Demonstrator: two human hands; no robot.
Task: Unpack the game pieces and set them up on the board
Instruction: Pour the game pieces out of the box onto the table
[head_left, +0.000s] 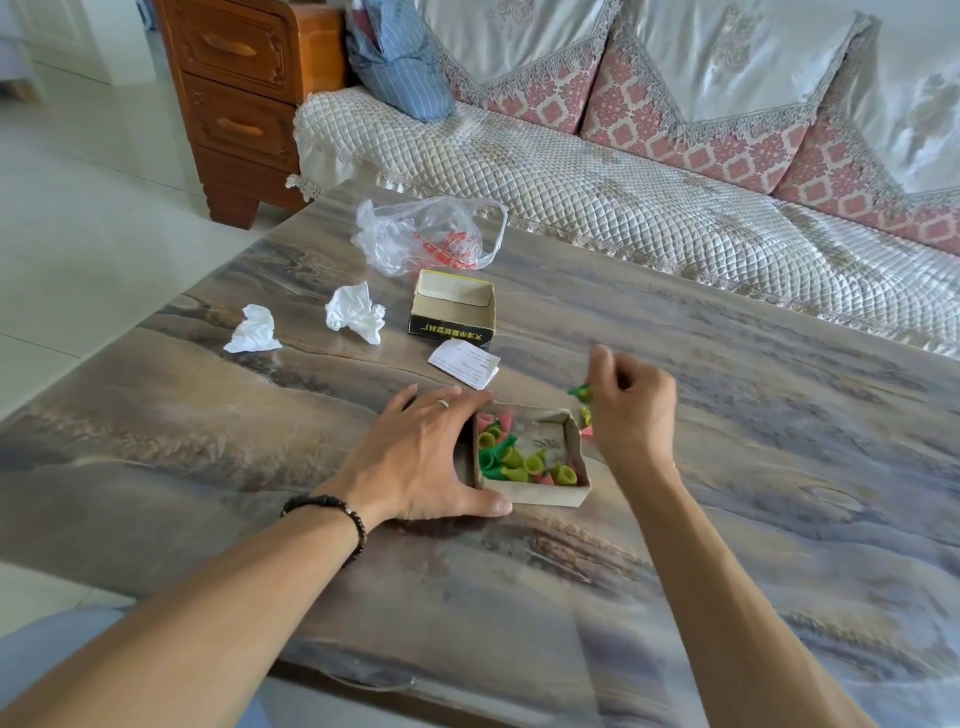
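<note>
Beside the box (530, 457), the right hand (631, 410) pinches a green piece (579, 389); the left hand (421, 457), fingers spread, steadies the box.

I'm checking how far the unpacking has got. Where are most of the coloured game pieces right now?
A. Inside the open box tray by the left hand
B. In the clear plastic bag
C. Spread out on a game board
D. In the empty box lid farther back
A: the green, yellow-green and pink game pieces lie heaped in the box tray, which the left hand steadies.
</note>
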